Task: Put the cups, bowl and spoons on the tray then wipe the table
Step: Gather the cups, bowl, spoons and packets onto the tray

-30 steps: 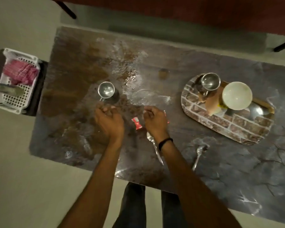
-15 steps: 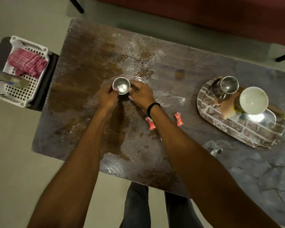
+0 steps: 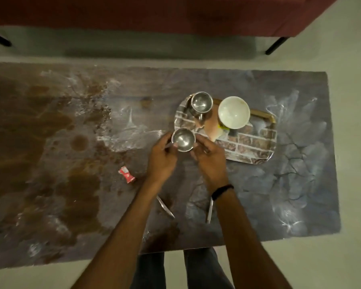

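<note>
A small steel cup (image 3: pixel 183 139) is held between my left hand (image 3: pixel 162 158) and my right hand (image 3: pixel 211 158), just at the near left corner of the brick-patterned tray (image 3: pixel 252 146). On the tray stand a second steel cup (image 3: pixel 201 101) and a white bowl (image 3: pixel 233 112). Two spoons lie on the dark table near the front edge: one spoon (image 3: pixel 165 207) partly under my left forearm, the other spoon (image 3: pixel 209 211) beside my right wrist.
A red wrapper (image 3: pixel 126 174) lies on the table (image 3: pixel 300 184) left of my hands. Brown spill stains and white smears (image 3: pixel 50 142) cover the table's left half. A dark red sofa (image 3: pixel 154 13) stands beyond the far edge.
Both hands closed on the steel cup at the table's left, lifted it and carried it right to the tray's edge. The view swung right; the white basket is out of sight.
</note>
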